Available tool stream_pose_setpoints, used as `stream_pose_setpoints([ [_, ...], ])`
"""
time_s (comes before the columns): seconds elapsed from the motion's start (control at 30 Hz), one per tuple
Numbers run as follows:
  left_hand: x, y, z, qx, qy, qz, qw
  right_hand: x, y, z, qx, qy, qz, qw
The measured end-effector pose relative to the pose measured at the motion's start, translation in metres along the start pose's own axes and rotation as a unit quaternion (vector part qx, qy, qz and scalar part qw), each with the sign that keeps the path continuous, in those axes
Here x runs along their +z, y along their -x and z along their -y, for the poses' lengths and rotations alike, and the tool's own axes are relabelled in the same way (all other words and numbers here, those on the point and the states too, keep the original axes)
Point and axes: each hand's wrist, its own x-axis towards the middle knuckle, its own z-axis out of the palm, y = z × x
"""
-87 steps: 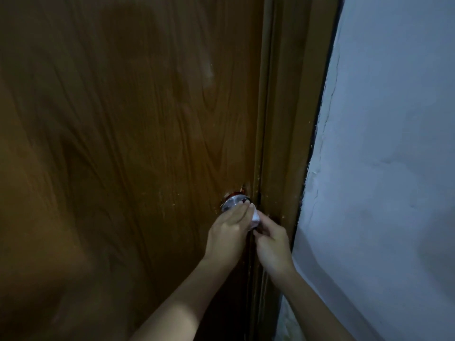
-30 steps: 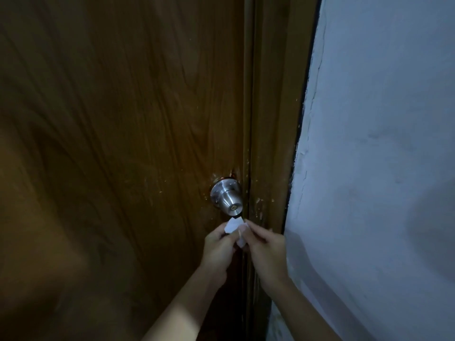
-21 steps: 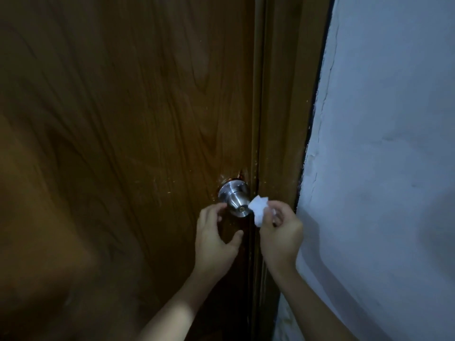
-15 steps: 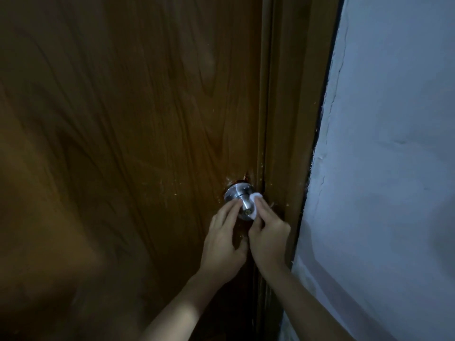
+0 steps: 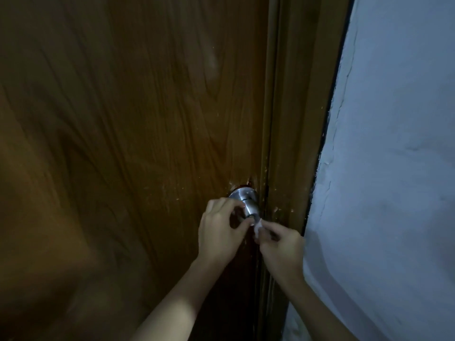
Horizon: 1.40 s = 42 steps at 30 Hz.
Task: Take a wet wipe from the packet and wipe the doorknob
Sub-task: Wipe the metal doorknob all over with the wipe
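Observation:
A round silver doorknob (image 5: 248, 202) sits on the brown wooden door (image 5: 138, 134), close to its right edge. My left hand (image 5: 219, 231) curls around the knob's left and lower side, with the index finger on top and the thumb at the front. My right hand (image 5: 280, 244) pinches a small folded white wet wipe (image 5: 257, 225) between thumb and fingers. The wipe touches the lower right front of the knob. The wipe packet is out of view.
The brown door frame (image 5: 295, 134) runs down just right of the knob, with chipped paint flecks near the latch. A pale rough plastered wall (image 5: 394, 168) fills the right side. The scene is dim.
My right hand has carried the wipe from the knob's upper right side down to its lower front edge. My left hand has spread and wrapped further around the knob.

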Motion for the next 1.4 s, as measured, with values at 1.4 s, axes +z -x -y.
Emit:
stream_pose_setpoints([
  [1.4,0.007,-0.006,0.006,-0.004,0.019,-0.007,1.0,0.011,-0.032,0.016,-0.061,0.048,0.119,0.99],
])
